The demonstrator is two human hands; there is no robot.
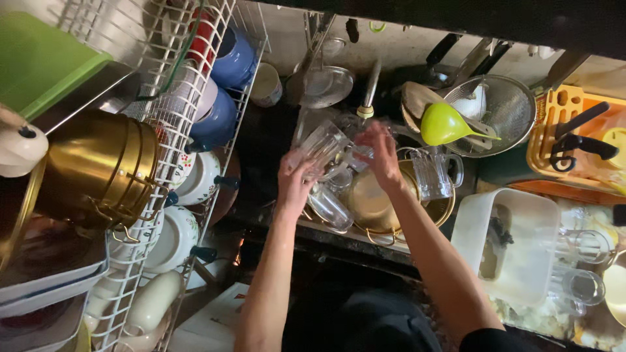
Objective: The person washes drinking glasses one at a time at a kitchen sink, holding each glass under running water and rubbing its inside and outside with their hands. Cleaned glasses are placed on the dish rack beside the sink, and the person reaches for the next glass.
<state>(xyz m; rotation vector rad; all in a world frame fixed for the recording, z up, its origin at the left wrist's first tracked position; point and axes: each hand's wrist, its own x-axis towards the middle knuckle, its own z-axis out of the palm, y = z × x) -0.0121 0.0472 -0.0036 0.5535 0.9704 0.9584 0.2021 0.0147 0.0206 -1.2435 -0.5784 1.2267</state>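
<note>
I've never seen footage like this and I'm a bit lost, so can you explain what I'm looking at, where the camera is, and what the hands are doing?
There is no machine here: one camera on a person's head looks down at their two bare arms over a crowded sink. The left hand holds a clear drinking glass beneath the tap; the right hand reaches in beside it, its grip unclear. More glasses sit in a brass bowl below. Left is a white wire dish rack with blue mugs; right hangs a mesh strainer and a green funnel.

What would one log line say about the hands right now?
left hand: holds clear glass | right hand: on same glass, by tap | nearby: glass mug, brass bowl
</note>
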